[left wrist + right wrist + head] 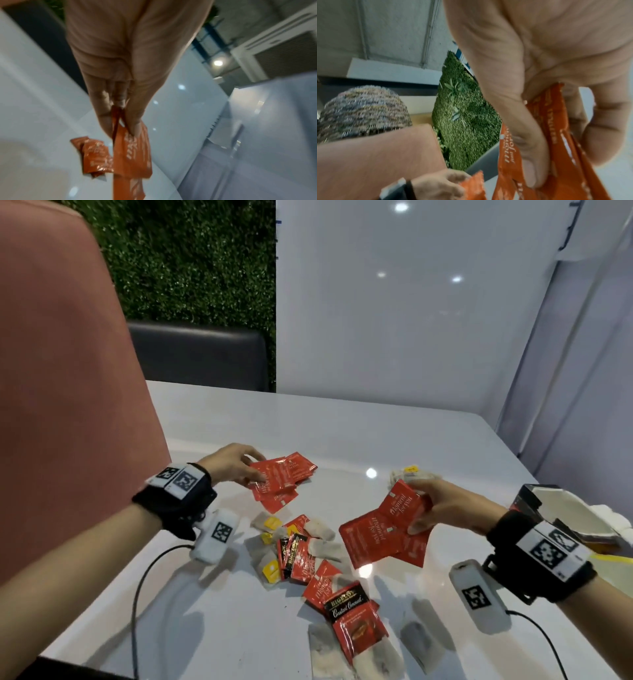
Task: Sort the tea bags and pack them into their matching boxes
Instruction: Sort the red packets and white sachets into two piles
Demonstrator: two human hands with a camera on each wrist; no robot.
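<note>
Glossy white tabletop (239, 419) w/ white wall panels behind, a green hedge wall (191, 258) at back left, a dark chair back (198, 354) under it and a pink chair back (58, 371) close on the left. Left hand (233, 465) is up over the far-left part of the tabletop, its grip pinched on a fan of red sachets (281, 479); the left wrist view shows thumb and fingers nipping the top edges, sachets hanging below. Right hand (448, 505) is at centre-right, grip clamped on a second bunch of red sachets (383, 534) marked "moment for you", thumb on the front face, fingers curled behind per the right wrist view. Between and below the hands lies a loose pile on the tabletop: paper tea bags w/ yellow tags (270, 529), black-and-red Bigelow sachets (296, 554), and nearer the person a Bigelow "Constant Comment" sachet (352, 621) lying partly over a red sachet and plain paper tea bags (342, 652). A few more paper bags w/ a yellow tag (409, 472) sit just behind the right hand. An open box (561, 511), dark outside and white inside, sits at the right edge, near the right wrist. Both wrists wear black straps w/ marker tags and cabled white units.
</note>
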